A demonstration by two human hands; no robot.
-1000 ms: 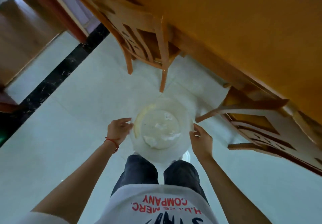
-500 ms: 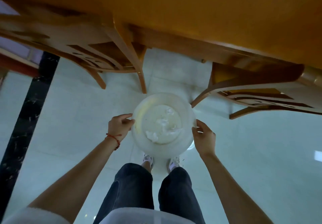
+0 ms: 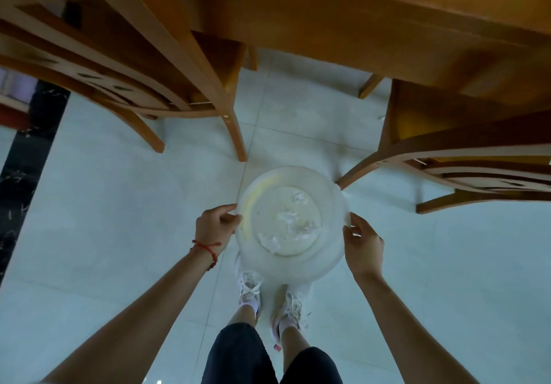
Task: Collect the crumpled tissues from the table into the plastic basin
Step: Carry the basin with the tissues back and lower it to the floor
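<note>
A round translucent white plastic basin (image 3: 334,204) is held low over the pale tiled floor, just in front of my feet. Several crumpled white tissues (image 3: 290,218) lie on its bottom. My left hand (image 3: 215,227) grips the basin's left rim, a red string around its wrist. My right hand (image 3: 362,245) grips the right rim. The wooden table (image 3: 372,10) spans the top of the view; only its near part shows and no tissue is visible on it.
A wooden chair (image 3: 167,85) stands at the left, its legs close beyond the basin. A second wooden chair (image 3: 465,157) stands at the right, one leg almost touching the basin's rim. A black floor strip (image 3: 26,159) runs along the far left.
The view has swung to face the table squarely and tilted further down, so my feet now show. Both hands stay on the basin's rim, and the basin sits lower, nearer the chair legs.
</note>
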